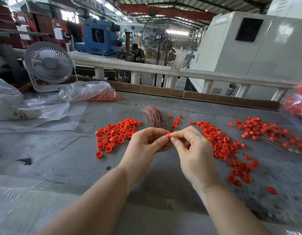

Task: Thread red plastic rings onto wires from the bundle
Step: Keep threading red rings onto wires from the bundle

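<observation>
— Both forearms come in from the near edge, and the left hand [145,143] and right hand [194,150] meet above the grey table [79,158]. What sits in the grip?

— One red ring [167,135], pinched between the fingertips of both hands, fingers curled round it. A thin wire [172,152] shows just below the grip, under the left hand; whether it passes through the ring I cannot tell.

— And the bundle?

— The bundle of coppery wires [154,117] lies on the table just beyond the grip, its ends fanned out on the far side.

— Loose rings?

— A tight heap of red rings [116,134] lies left of the grip. Right of it is a looser spread of rings [219,141] with thin wires running through it, and further right another scatter of rings on wires [268,133].

— Anything further off?

— Far left beyond the grip, a clear plastic bag [89,90] holding red pieces, beside a white desk fan [48,62].
</observation>
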### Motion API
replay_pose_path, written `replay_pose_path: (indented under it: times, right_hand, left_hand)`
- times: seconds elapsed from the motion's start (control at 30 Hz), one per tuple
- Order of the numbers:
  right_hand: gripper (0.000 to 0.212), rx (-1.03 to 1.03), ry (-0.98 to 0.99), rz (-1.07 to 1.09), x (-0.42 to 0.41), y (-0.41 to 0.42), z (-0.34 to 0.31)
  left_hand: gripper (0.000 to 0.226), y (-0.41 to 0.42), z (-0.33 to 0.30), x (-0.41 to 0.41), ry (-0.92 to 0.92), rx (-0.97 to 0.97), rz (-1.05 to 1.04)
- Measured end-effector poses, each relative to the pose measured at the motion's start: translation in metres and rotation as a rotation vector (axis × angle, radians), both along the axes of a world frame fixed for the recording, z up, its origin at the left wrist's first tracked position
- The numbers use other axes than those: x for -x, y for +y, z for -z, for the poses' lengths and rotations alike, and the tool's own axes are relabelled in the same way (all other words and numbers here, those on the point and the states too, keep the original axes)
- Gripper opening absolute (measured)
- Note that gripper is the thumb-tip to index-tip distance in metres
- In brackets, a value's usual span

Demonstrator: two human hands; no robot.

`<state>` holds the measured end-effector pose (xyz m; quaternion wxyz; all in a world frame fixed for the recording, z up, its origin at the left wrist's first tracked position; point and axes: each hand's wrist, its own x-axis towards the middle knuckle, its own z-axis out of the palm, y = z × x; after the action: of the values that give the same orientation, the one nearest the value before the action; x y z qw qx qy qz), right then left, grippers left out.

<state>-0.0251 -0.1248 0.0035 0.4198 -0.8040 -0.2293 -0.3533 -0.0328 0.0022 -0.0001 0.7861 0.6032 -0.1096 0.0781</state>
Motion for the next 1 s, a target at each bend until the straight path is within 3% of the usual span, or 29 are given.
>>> replay_pose_path:
  times: [0.43,1.0]
  right_hand:
    - [0.009,0.055,-0.068,-0.022,0.0014,0.0006,-0.0042]
    - [0.007,0.017,-0.007,-0.053,-0.0001,-0.0004,-0.0023]
  left_hand:
    - [0.013,-0.0013,-0.0024,0.0013,-0.072,-0.057,-0.06]
    - [0.013,-0.0006,0.0005,-0.0007,0.041,0.07,0.008]
